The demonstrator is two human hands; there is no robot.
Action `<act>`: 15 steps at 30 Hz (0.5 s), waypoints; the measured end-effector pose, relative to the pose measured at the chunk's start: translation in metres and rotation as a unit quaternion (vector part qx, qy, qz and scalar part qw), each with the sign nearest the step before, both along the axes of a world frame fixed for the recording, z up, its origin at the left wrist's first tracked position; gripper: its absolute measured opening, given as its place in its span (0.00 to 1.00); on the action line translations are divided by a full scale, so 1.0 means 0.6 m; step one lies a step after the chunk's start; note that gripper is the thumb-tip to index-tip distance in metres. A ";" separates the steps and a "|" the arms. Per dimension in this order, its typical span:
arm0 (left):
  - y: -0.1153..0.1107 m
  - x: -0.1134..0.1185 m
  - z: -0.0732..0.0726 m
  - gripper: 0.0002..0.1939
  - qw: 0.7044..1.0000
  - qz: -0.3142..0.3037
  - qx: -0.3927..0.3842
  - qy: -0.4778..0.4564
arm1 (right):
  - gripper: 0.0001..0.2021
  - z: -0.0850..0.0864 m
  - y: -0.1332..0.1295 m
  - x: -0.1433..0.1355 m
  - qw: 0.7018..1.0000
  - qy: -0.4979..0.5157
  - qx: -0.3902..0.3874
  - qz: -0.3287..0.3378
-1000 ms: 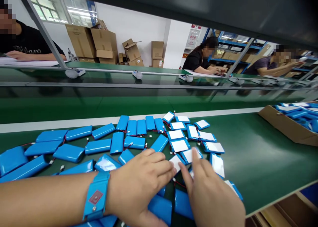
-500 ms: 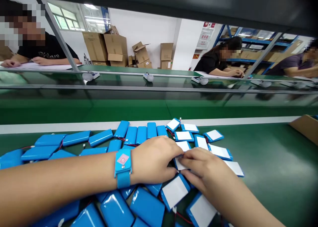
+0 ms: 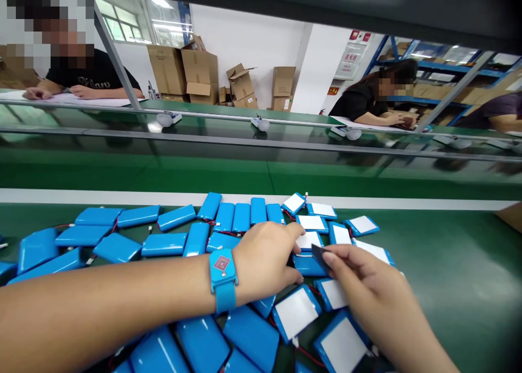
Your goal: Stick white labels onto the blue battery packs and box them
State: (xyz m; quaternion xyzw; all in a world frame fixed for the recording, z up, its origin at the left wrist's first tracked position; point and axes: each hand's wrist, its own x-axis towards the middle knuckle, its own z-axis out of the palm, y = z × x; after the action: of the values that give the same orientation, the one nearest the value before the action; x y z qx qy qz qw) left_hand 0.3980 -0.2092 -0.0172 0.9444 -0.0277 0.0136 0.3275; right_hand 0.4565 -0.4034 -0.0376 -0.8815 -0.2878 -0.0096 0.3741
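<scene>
Head: half-curled left hand (image 3: 267, 261), hold unclear, flanks battery (image 3: 309, 266), right hand (image 3: 367, 288) pinches strip (image 3: 321, 258), bench (image 3: 444, 259) opens rightward.

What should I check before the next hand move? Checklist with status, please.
1. Wrist strap on the left wrist: ok, blue band worn there.
2. Right hand has a grip on the dark piece: ok, pinched at the fingertips.
3. White patch showing on the pack between the hands: not ok, its visible top is plain blue.
4. Left hand steadying that pack: cannot tell, fingers sit at its left end but contact is unclear.
5. Wires clear of the right hand: cannot tell, the hand hides part of the packs beneath.
</scene>
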 end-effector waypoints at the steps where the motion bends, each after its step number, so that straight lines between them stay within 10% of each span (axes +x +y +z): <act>1: 0.001 0.001 0.002 0.37 1.000 0.001 -0.003 0.005 | 0.15 0.002 -0.002 0.003 0.996 0.073 0.035 -0.032; 8: 0.003 -0.002 0.003 0.31 1.000 -0.016 0.004 -0.003 | 0.16 0.067 -0.016 0.007 0.970 -0.011 0.096 -0.221; 15: 0.023 -0.002 -0.007 0.33 0.995 -0.067 -0.047 -0.054 | 0.04 0.040 -0.013 0.021 0.979 -0.121 -0.078 0.143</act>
State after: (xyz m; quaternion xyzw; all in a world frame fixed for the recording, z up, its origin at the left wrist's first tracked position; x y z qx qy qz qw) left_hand 0.3971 -0.1955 -0.0216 0.9218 -0.1078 0.0440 0.3697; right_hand 0.4691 -0.4113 -0.0138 -0.8499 -0.4540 -0.0400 0.2643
